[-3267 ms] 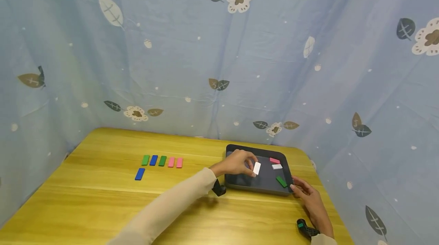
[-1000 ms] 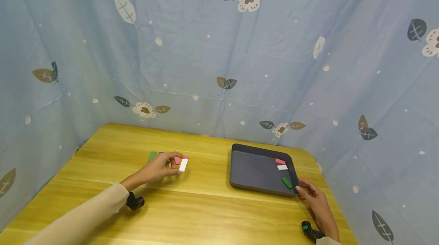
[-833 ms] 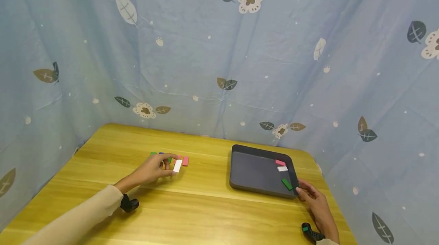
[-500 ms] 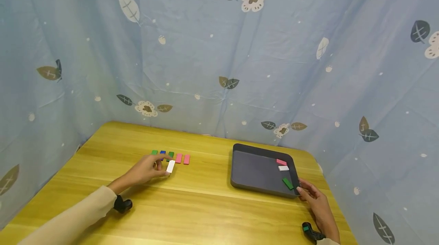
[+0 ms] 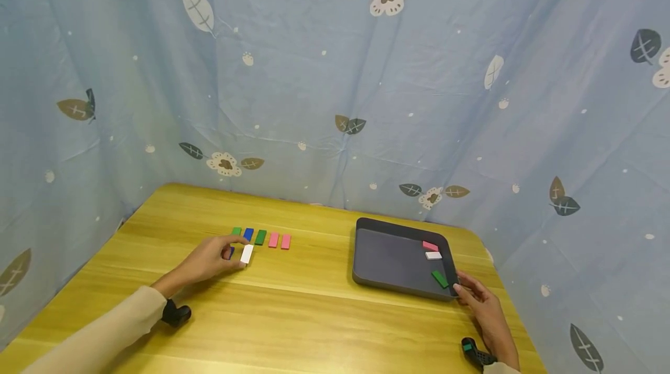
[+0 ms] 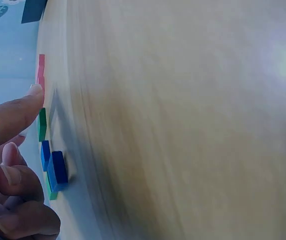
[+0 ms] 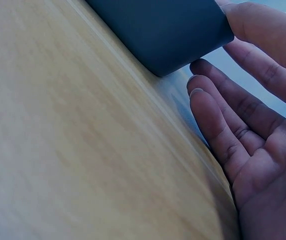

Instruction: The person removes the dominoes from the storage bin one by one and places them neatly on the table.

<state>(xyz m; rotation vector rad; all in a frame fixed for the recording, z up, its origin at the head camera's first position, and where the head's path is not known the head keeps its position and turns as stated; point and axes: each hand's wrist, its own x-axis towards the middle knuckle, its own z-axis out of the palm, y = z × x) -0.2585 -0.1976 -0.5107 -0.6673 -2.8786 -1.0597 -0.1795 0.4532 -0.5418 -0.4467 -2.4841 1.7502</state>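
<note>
My left hand pinches a white rectangular tile between thumb and fingers, just above the table. In the left wrist view the white tile is out of sight behind the fingers. A row beyond it holds a light green tile, a blue tile, a dark green tile and two pink tiles. Another blue tile lies nearer, partly hidden by my left hand in the head view. At the right, my right hand holds the near right corner of a dark grey tray.
Inside the tray, toward its right side, lie a pink tile, a white tile and a green tile. The wooden table meets a blue patterned curtain at the back and sides.
My left hand has carried the white tile out of the tray and leftward, past the pink and dark green tiles. The right hand stays at the tray's corner.
</note>
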